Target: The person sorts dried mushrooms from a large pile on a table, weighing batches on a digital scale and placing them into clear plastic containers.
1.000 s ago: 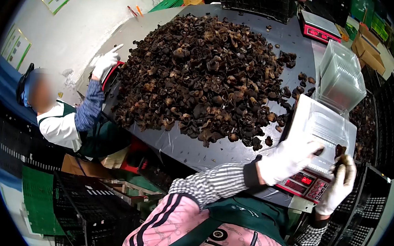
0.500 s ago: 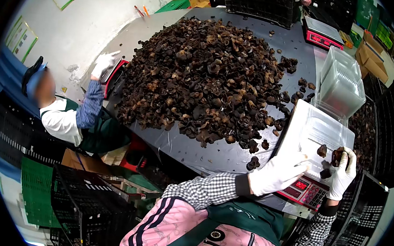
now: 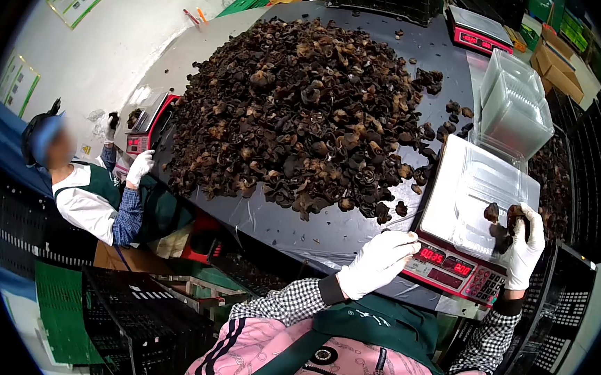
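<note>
My right hand point(image 3: 527, 249), in a white glove, grips a dark wood ear mushroom point(image 3: 514, 215) at the right side of a clear plastic tray point(image 3: 463, 199). Two other mushroom pieces point(image 3: 492, 213) lie in that tray close to the fingers. Underneath, a scale point(image 3: 441, 270) with a red front shows lit digits. My left hand point(image 3: 377, 264), also gloved, is off the scale's left front corner, fingers drawn together and pointing right; what they hold, if anything, is too small to make out. A large heap of wood ear mushrooms point(image 3: 299, 111) covers the table.
Stacked clear trays point(image 3: 515, 108) stand behind the scale. Across the table a co-worker point(image 3: 98, 187) in white gloves works at another red scale point(image 3: 150, 125). A third scale point(image 3: 479, 29) sits at the back right. Black crates point(image 3: 549, 323) flank me on the right.
My left hand has moved left from over the tray's edge to beside the scale, and its fingers have come together. My right hand stays at the tray. The co-worker's hands have shifted.
</note>
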